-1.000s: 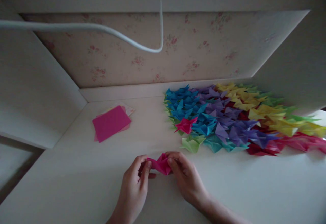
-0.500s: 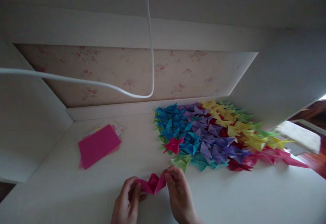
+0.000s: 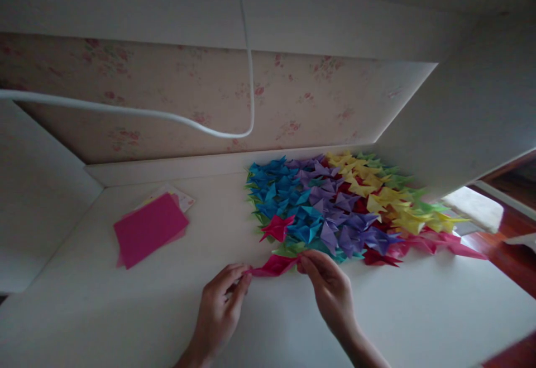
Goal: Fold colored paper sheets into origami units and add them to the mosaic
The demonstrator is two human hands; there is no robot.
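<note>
A magenta origami crane (image 3: 274, 266) is stretched between my two hands, above the white desk near the front of the folded pile. My left hand (image 3: 221, 304) pinches its left tip between thumb and fingers. At its right tip, my right hand (image 3: 327, 278) has a similar pinch. Just beyond it lies another magenta paper crane (image 3: 277, 228), resting at the near left corner of the colourful paper cranes (image 3: 326, 206). These sit in rough bands of blue, purple, red, yellow and green. A pale green crane (image 3: 290, 249) is partly hidden behind the held one.
A stack of magenta paper sheets (image 3: 151, 230) lies on the left of the white desk (image 3: 167, 306). A white cable (image 3: 184, 119) hangs in front of the floral back panel (image 3: 288, 97). Side panels rise at left and right.
Both hands have moved right and slightly away from me with the magenta crane. It looks flatter and pulled wider now. The camera view has shifted as well.
</note>
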